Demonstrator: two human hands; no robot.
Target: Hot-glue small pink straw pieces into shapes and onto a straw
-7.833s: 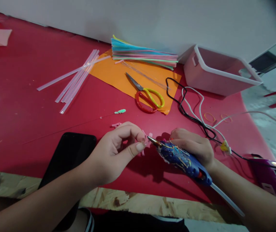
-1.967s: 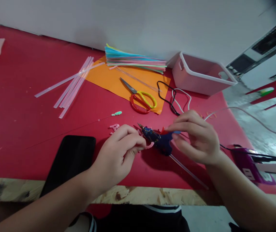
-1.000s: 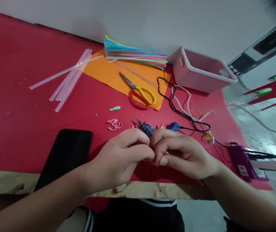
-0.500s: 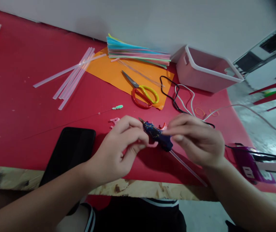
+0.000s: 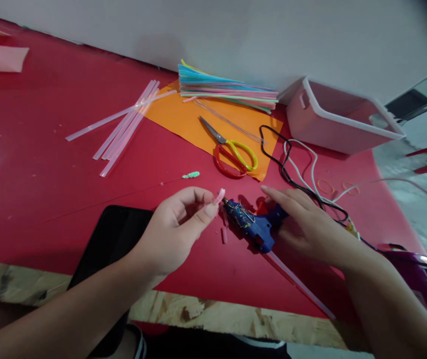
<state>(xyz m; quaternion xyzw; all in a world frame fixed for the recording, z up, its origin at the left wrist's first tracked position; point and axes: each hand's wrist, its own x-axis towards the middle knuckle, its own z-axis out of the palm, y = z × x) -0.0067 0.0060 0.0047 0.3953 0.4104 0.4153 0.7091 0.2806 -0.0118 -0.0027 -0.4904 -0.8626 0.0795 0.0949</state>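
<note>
My left hand [image 5: 179, 229] pinches a short curled piece of pink pipe cleaner [image 5: 221, 194] between thumb and fingers. The piece is right at the metal nozzle of a dark blue hot glue gun [image 5: 254, 227], whose body is strung with dried glue. Around the gun's handle is my right hand [image 5: 310, 224], fingers on one side and thumb side on the other. A clear glue stick [image 5: 301, 284] sticks out of the gun's back end toward the table edge. Small pink scraps [image 5: 224, 235] lie beside the nozzle.
Scissors [image 5: 231, 149] lie on orange paper [image 5: 176, 117], below a bundle of pipe cleaners [image 5: 228, 89]. Glue sticks [image 5: 127, 124], a phone [image 5: 112, 244], a green piece on a thin wire [image 5: 191, 175], a pink bin [image 5: 333, 124] and looped cords [image 5: 312, 172] surround the hands.
My right hand has moved from the front of the glue gun to its handle. My left hand has raised the pink pipe cleaner piece to the nozzle. The whole view has shifted slightly.
</note>
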